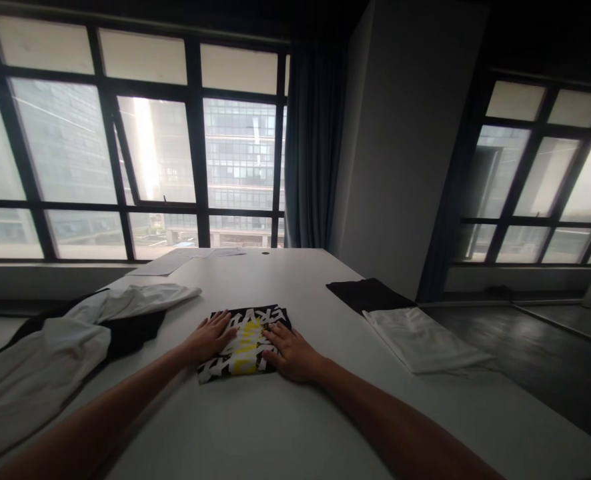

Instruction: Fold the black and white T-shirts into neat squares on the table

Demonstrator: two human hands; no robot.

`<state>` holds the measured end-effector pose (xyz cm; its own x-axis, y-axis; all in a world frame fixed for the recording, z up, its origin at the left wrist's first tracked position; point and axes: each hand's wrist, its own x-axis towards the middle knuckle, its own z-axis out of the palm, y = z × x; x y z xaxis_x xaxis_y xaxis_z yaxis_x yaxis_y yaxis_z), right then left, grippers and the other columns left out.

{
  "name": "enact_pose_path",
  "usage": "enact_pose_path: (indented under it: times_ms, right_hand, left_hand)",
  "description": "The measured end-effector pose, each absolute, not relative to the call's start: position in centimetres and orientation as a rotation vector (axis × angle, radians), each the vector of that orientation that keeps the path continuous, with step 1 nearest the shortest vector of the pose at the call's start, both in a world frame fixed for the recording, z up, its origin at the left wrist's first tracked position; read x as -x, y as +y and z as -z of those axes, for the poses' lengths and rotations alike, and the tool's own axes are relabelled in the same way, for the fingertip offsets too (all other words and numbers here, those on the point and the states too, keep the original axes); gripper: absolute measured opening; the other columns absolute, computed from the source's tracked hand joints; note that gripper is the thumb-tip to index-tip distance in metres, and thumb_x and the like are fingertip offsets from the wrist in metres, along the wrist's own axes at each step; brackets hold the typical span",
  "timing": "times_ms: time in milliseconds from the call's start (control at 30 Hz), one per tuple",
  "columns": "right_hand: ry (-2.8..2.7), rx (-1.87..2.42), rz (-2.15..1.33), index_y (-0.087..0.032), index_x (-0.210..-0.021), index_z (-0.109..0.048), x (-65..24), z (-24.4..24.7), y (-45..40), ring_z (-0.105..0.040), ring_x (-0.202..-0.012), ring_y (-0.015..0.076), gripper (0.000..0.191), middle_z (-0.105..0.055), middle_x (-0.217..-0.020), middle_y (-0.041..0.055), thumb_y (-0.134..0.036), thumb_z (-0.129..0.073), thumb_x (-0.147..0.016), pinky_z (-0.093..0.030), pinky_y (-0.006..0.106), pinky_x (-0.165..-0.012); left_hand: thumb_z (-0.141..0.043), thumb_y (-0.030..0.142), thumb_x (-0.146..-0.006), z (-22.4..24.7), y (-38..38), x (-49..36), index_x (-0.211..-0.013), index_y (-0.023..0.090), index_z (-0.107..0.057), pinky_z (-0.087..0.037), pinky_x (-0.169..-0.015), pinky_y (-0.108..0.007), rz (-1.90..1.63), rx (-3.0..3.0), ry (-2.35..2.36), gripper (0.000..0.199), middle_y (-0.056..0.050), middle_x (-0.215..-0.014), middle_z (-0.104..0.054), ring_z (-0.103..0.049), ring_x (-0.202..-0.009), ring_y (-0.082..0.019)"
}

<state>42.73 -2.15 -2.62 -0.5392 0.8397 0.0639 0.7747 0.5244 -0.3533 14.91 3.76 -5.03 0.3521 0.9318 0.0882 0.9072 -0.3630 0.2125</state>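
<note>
1. A folded black garment [245, 347] with white and yellow print lies on the white table [215, 433], centrally between both hands.
2. The left hand [211, 340] presses flat on its left side, fingers extended and slightly spread; the right hand [290, 353] lies on its right side, fingers spread, clamping nothing.
3. At left, loose white cloth [50, 360] overlaps black cloth [138, 333]; papers [163, 265] lie beyond, near the table's far edge.
4. At right, a folded white cloth [420, 340] touches a folded black cloth [370, 293].
5. Beyond stand dark-framed windows [240, 153], a blue curtain [311, 147] and a broad pillar [400, 147]; dark floor [540, 327] shows at right.
</note>
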Motion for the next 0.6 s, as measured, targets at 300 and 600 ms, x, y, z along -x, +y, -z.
enact_pose_path:
  times_ms: [300,600]
  right_hand:
    - [-2.308,1.726,-0.324,-0.013,-0.152,-0.033,-42.9,3.1,-0.9,-0.022,-0.147,0.0314,0.073,-0.027,-0.159,0.0156,-0.061,-0.027,-0.097,-0.019,0.051,-0.118]
    - [-1.632,1.807,-1.14,-0.012,-0.111,-0.065,-40.7,-0.6,6.6,-0.07,-0.097,0.03,0.049,-0.071,-0.11,0.0197,-0.048,-0.073,-0.078,-0.06,0.039,-0.076]
  left_hand:
    - [-0.021,0.064,-0.095,5.3,1.2,-9.9,-0.154,0.019,-0.03,-0.016,-0.117,-0.056,-0.215,-2.408,1.804,0.075,-0.013,-0.16,-0.021,-0.015,-0.149,-0.03]
    - [-0.024,0.054,-0.098,4.0,0.4,-10.6,-0.149,0.02,-0.04,-0.019,-0.117,-0.057,-0.224,-2.419,1.769,0.063,-0.012,-0.159,-0.029,-0.02,-0.149,-0.029]
